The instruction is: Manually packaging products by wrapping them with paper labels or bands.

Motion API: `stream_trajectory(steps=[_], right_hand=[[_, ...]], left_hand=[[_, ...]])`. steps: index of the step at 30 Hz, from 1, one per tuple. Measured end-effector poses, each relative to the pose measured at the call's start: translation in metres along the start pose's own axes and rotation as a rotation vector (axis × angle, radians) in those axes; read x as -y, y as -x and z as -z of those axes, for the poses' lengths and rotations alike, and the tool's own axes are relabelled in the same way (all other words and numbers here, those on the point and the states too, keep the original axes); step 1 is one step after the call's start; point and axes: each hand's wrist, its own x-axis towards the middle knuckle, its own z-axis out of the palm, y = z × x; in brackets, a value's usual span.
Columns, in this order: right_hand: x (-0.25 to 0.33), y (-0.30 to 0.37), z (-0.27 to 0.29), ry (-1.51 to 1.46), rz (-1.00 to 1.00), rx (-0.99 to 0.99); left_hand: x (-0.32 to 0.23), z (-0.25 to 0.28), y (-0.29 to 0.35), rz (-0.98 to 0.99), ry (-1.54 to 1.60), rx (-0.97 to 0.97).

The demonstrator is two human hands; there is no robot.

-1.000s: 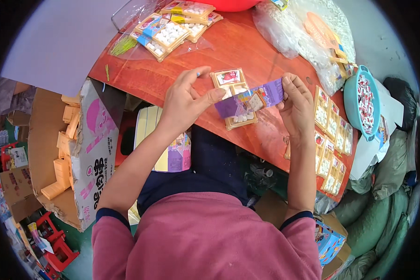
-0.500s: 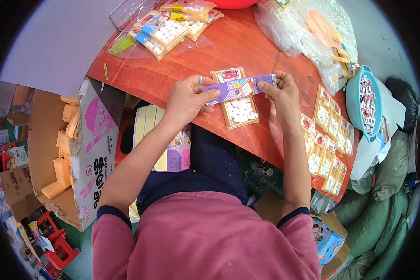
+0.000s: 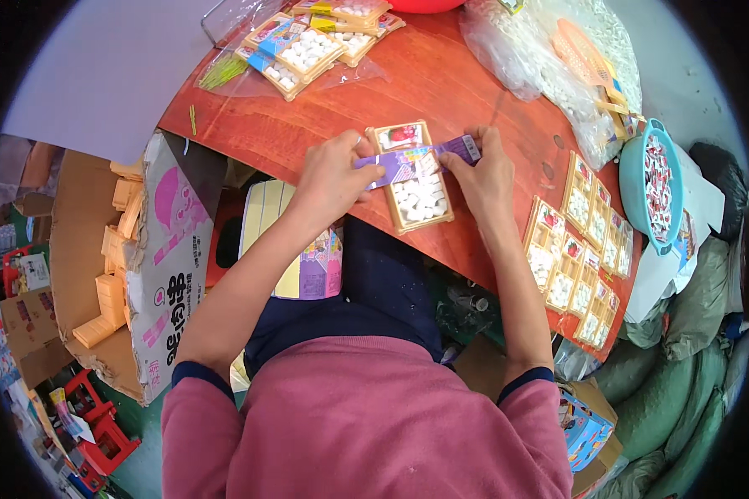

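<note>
A clear-lidded tan tray (image 3: 421, 205) of small white sweets lies near the table's front edge, with a red-and-white packet at its far end. Across its middle runs a purple printed paper band (image 3: 404, 166). My left hand (image 3: 334, 170) pinches the band's left end between thumb and fingers. The right end is pinched by my right hand (image 3: 479, 170), and that end angles up from the tray. The band's underside is hidden. On my lap rests a stack of purple-and-yellow printed sheets (image 3: 319, 270).
Banded trays (image 3: 308, 51) are piled at the far left. More filled trays (image 3: 577, 208) stand in rows at right. A turquoise basin (image 3: 679, 195) holds wrapped packets, near a plastic bag (image 3: 524, 50) of white sweets. Left of me, a cardboard box (image 3: 83, 216) contains empty tan trays.
The band has come down onto the tray and now wraps its middle more closely. My right hand has moved left, and the tray has shifted slightly left.
</note>
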Motion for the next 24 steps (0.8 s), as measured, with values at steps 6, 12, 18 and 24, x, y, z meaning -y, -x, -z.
stream_trajectory(steps=[6,12,18,24], right_hand=[[0.05,0.036,-0.025,-0.069,0.025,0.182],[0.068,0.053,-0.041,-0.119,0.103,0.198],[0.063,0.052,-0.046,-0.047,0.119,0.191],[0.06,0.053,-0.05,-0.093,0.125,0.182]], left_hand=[[0.038,0.043,0.064,0.105,0.17,-0.061],[0.072,0.056,0.079,0.099,0.29,-0.224],[0.087,0.043,0.073,0.122,0.608,-0.196],[0.089,0.017,0.078,0.103,0.767,-0.211]])
